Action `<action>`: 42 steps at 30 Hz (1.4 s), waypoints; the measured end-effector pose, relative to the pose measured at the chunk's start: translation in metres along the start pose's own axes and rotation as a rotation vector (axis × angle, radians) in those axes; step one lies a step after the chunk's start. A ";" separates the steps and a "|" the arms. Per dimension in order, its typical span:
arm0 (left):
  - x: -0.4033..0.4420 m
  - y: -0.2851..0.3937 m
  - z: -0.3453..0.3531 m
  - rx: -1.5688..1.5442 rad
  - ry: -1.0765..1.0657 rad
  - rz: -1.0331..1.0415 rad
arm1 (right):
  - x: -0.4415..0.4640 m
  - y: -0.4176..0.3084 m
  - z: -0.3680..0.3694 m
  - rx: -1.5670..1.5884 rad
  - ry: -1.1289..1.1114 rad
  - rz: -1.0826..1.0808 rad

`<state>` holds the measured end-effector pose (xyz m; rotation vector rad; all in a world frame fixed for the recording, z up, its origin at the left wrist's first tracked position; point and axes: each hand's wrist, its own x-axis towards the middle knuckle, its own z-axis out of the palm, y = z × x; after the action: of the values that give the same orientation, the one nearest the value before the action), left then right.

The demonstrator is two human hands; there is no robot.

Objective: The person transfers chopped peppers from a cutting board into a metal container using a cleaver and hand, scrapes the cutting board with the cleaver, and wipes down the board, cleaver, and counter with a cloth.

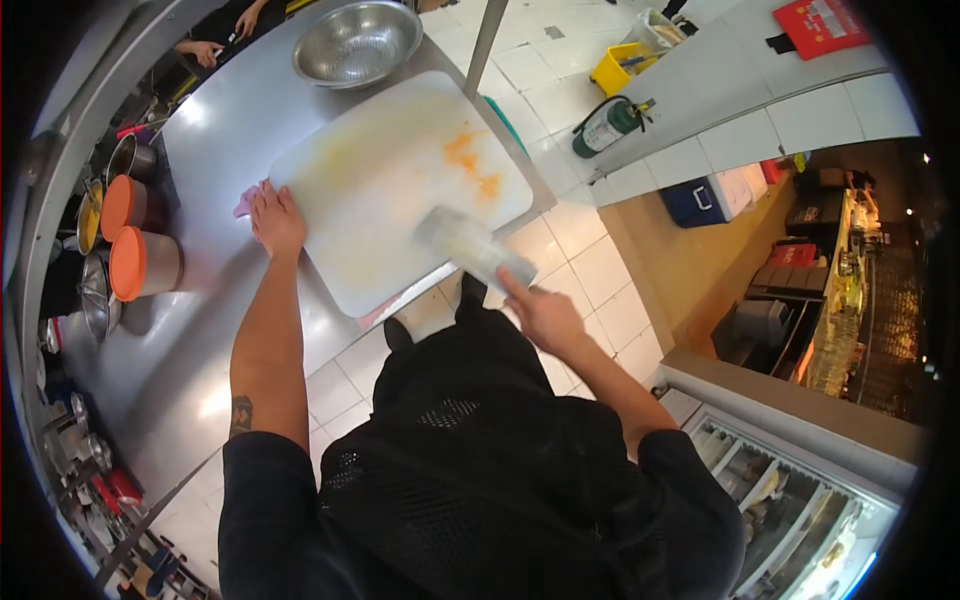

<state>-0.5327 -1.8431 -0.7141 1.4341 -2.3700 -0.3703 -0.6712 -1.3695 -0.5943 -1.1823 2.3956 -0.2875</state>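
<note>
While the left hand [277, 220] lies at the white board's [370, 200] nine o'clock edge, by a pink cloth [245, 203], its grip impossible to tell, here's the right hand [548, 318], closed firmly round the broad-bladed tool [475, 247]! That blade, blurred, is over the board's four o'clock side. Orange stains [462, 155] show at two, the perforated metal bowl [357, 45] sits beyond at twelve.

Mauve cloth [244, 203] shows by left fingers [267, 194]; orange lids [127, 262] top off-white tubs [162, 265] beyond. White board [385, 215], right of same, bears orange blotches [462, 152] & faint yellow tint. Right fingers [514, 285]: silver-gray blade [462, 240] adj.; black, mesh-dotted clothing [440, 480] nearby.
</note>
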 end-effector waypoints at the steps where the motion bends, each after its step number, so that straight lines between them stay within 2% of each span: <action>1: 0.000 0.001 -0.001 -0.009 0.009 0.001 | 0.001 0.008 -0.004 0.018 0.045 0.048; 3: -0.001 0.003 -0.003 0.001 -0.001 -0.009 | 0.006 0.029 -0.015 0.070 0.101 0.054; 7: 0.006 -0.003 0.001 -0.005 -0.009 -0.006 | -0.001 -0.004 -0.012 0.073 -0.036 0.036; 9: 0.002 -0.004 0.000 0.004 -0.002 -0.014 | -0.001 -0.015 0.002 0.138 -0.068 -0.026; 11: 0.002 0.002 -0.005 0.003 -0.023 -0.036 | -0.003 -0.015 0.003 0.067 -0.106 -0.094; 13: 0.002 0.000 -0.006 0.002 -0.017 -0.021 | 0.010 0.009 -0.015 0.035 -0.135 0.095; 15: -0.002 0.000 0.000 -0.019 -0.010 -0.018 | 0.016 0.023 -0.038 0.124 -0.014 0.176; 17: 0.003 -0.001 0.001 -0.004 0.000 -0.024 | 0.010 0.011 -0.018 0.097 -0.090 0.137; 19: 0.004 -0.002 0.000 -0.020 -0.014 -0.024 | -0.008 -0.025 0.005 0.102 -0.091 -0.045; 21: 0.006 -0.003 -0.002 -0.022 -0.028 -0.024 | -0.008 -0.017 0.003 0.061 -0.064 -0.024; 23: 0.001 0.000 -0.003 -0.020 0.009 0.022 | 0.003 0.018 -0.012 0.110 0.003 0.132; 24: 0.001 -0.001 0.000 -0.029 0.008 0.021 | 0.007 0.014 -0.030 0.185 0.021 0.195; 25: 0.004 -0.003 0.002 -0.021 0.004 -0.002 | 0.004 0.006 -0.023 0.171 0.028 0.191; 27: 0.009 -0.002 0.004 -0.020 0.015 -0.029 | -0.007 -0.029 0.007 0.081 -0.074 0.053; 29: 0.004 -0.002 0.002 -0.020 0.047 0.006 | -0.008 -0.042 0.002 0.074 -0.106 -0.004; 31: 0.002 -0.001 -0.004 -0.008 0.010 0.009 | -0.003 -0.014 -0.007 0.103 -0.101 0.185; 32: 0.001 0.001 -0.003 -0.010 -0.003 -0.001 | 0.001 0.004 -0.014 0.107 0.049 0.184; 35: 0.003 0.003 -0.001 -0.003 0.019 -0.009 | 0.002 -0.008 -0.004 0.147 -0.019 0.241; 36: 0.008 0.004 0.000 -0.014 0.038 -0.006 | -0.002 -0.031 -0.003 0.090 -0.047 0.140; 37: 0.007 0.002 0.002 -0.017 0.042 -0.016 | -0.005 -0.042 0.012 0.163 -0.017 0.054; 39: 0.002 -0.003 0.004 -0.011 0.024 -0.018 | -0.005 -0.055 0.004 0.119 -0.121 0.068; 41: 0.004 -0.001 0.003 -0.022 0.012 -0.039 | 0.000 -0.027 -0.009 0.083 -0.092 0.082; 42: 0.003 0.001 0.002 -0.021 0.014 -0.041 | 0.011 0.008 -0.005 0.026 -0.071 0.157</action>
<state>-0.5356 -1.8457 -0.7152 1.4724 -2.3222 -0.3933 -0.6845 -1.3734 -0.5962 -0.9703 2.3985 -0.2217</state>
